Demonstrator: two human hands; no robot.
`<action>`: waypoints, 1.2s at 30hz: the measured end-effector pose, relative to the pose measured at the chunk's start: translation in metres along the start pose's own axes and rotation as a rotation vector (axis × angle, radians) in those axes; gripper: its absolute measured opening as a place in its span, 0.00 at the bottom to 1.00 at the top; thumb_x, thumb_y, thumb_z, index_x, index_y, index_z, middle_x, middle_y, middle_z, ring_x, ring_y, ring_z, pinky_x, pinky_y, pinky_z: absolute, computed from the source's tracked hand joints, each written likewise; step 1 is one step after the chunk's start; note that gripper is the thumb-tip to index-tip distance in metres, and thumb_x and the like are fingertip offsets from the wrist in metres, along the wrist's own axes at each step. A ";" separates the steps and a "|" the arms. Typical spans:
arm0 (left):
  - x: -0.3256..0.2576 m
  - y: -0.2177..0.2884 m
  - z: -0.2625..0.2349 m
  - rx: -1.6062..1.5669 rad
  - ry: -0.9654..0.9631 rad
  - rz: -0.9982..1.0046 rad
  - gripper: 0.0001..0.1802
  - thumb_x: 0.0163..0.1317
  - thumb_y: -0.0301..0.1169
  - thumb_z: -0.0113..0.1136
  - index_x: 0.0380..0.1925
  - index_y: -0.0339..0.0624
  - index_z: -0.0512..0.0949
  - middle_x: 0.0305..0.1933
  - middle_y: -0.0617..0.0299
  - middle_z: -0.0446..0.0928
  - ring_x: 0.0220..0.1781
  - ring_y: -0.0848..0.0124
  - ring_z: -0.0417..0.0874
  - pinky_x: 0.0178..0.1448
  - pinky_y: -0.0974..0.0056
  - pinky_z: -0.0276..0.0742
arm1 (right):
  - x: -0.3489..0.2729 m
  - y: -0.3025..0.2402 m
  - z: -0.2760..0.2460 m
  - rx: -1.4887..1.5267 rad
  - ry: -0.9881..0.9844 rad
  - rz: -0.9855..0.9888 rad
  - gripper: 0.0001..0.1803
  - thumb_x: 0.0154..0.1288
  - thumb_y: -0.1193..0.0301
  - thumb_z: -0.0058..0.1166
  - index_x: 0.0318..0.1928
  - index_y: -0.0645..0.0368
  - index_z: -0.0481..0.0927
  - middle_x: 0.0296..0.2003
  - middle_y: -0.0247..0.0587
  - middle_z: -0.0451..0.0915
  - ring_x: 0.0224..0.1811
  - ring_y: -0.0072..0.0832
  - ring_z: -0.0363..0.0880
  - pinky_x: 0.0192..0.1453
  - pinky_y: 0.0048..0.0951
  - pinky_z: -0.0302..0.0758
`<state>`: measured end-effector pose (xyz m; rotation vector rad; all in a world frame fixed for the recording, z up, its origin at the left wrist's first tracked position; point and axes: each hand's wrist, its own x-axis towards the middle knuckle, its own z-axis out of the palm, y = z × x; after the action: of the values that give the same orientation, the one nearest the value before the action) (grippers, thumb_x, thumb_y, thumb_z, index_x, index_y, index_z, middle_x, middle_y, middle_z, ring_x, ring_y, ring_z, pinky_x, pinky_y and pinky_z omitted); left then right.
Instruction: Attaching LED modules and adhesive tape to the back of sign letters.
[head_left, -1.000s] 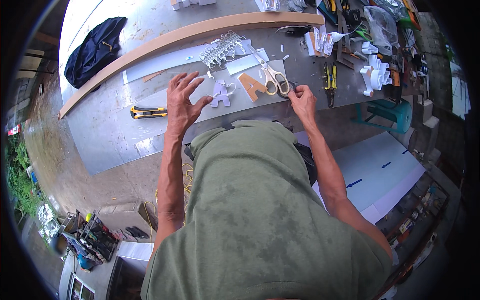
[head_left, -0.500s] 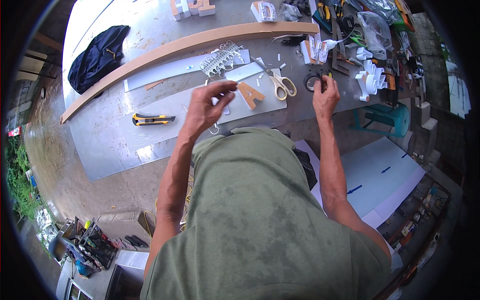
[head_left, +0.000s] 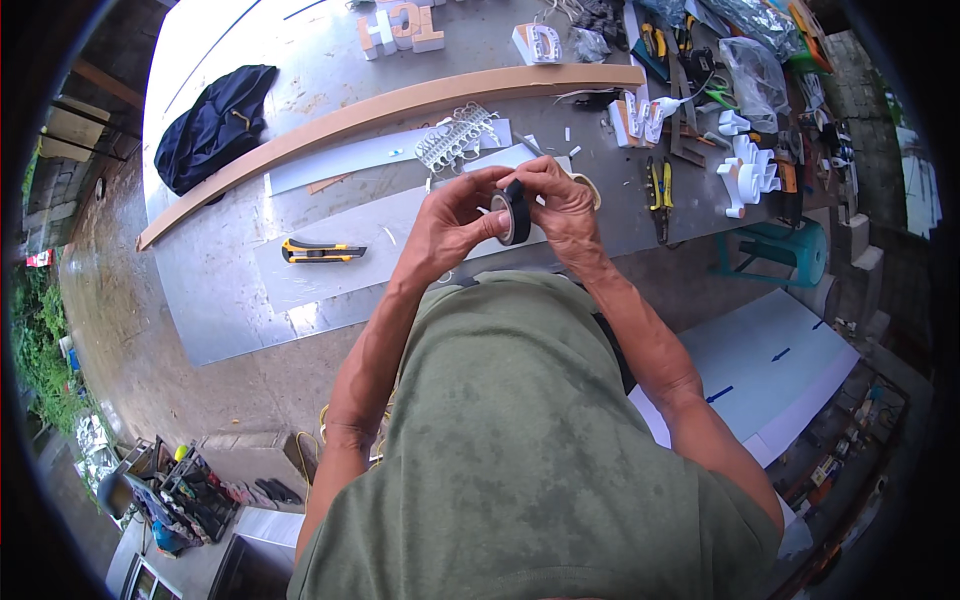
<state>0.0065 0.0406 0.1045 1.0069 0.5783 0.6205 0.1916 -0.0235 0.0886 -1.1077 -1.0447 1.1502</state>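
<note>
Between my hands, above the near side of the metal table, is a roll of black tape. My left hand grips it, the thumb at the roll's core. The fingers of my right hand are pinched at the roll's upper edge, where a bit of tape stands up. Behind my right hand a pale handle loop of the scissors shows. The rest of the scissors and the small letter are hidden by my hands. To the left lies a yellow and black utility knife.
A long brown strip crosses the table. Beyond it stand block letters. A string of white modules lies behind my hands. Pliers and white letter shapes are on the right, above a teal stool.
My right hand has brought the tape roll from the table's right side to the middle. Both hands now meet on it, covering the small letter. The pliers have come into sight.
</note>
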 end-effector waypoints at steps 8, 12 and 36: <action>-0.026 0.000 -0.012 0.985 0.507 0.487 0.28 0.53 0.14 0.67 0.55 0.47 0.84 0.43 0.58 0.81 0.38 0.69 0.84 0.40 0.66 0.82 | 0.001 -0.006 0.004 0.591 0.000 0.564 0.21 0.77 0.62 0.49 0.55 0.71 0.77 0.41 0.51 0.84 0.43 0.37 0.86 0.50 0.38 0.84; -0.038 -0.005 -0.015 1.137 0.486 0.512 0.30 0.52 0.14 0.66 0.56 0.47 0.84 0.42 0.58 0.78 0.37 0.68 0.83 0.39 0.64 0.82 | 0.002 -0.012 0.012 0.583 -0.044 0.641 0.24 0.76 0.57 0.53 0.51 0.71 0.78 0.41 0.52 0.84 0.45 0.39 0.87 0.52 0.41 0.85; -0.050 0.006 -0.017 0.304 -0.027 -0.091 0.20 0.70 0.38 0.62 0.52 0.31 0.83 0.71 0.53 0.73 0.68 0.64 0.74 0.69 0.57 0.70 | -0.007 -0.028 0.029 -0.392 -0.016 0.374 0.09 0.71 0.72 0.60 0.42 0.67 0.83 0.32 0.37 0.85 0.33 0.18 0.83 0.39 0.24 0.80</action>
<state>-0.0407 0.0177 0.1103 1.2641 0.7039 0.4454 0.1661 -0.0292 0.1206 -1.6582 -1.1347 1.2764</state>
